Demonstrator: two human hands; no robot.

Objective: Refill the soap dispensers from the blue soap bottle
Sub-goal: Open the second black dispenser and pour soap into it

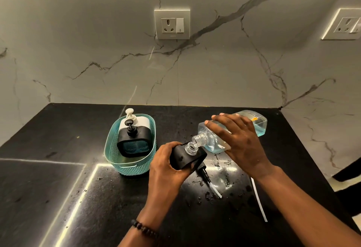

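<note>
Head view: the right hand (237,141) grips the tilted blue soap bottle (232,131), its neck just above the open black dispenser (185,156) clutched by the left hand (166,166). Misaligned mouths would likely spill soap onto the wet worktop (78,168).

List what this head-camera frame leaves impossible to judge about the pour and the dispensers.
- Fill level of the black dispenser: opaque shell, and the left hand wraps it.
- Whether soap is flowing from the blue soap bottle: the neck gap is too small to tell.
- Bottle label: right hand covers most of it.
- White dispenser in the teal basket: body hidden behind the second black dispenser.
- Right wall socket: cut by the frame edge.
</note>
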